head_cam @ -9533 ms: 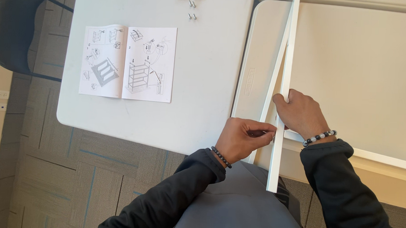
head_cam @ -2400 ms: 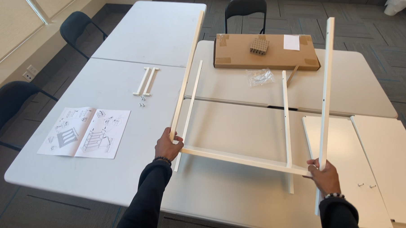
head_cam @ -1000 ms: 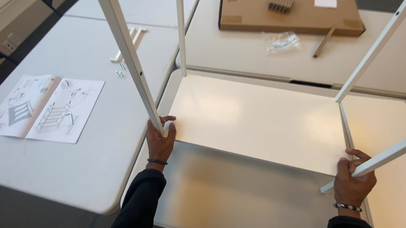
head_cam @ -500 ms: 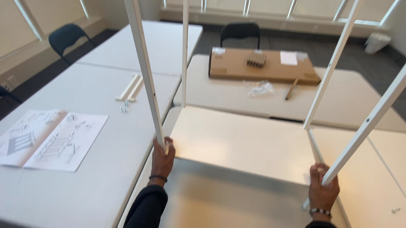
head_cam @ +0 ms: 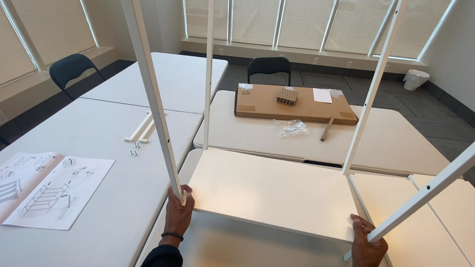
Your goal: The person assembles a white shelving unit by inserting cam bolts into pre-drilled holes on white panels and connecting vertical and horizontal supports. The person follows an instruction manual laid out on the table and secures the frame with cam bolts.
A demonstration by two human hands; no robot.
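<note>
the white frame [head_cam: 208, 69] has swung up from flat on the surface [head_cam: 90, 133] to standing, left hand [head_cam: 178, 214] and right hand [head_cam: 366, 249] each in a closed grip round a lower leg end, steadying it over the white panel [head_cam: 272, 195].

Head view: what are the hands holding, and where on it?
Both grip the white shelf frame: left hand and right hand each at the base of a near leg.

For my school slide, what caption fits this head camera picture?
Left hand and right hand grip a white shelf frame standing on a white table.
</note>
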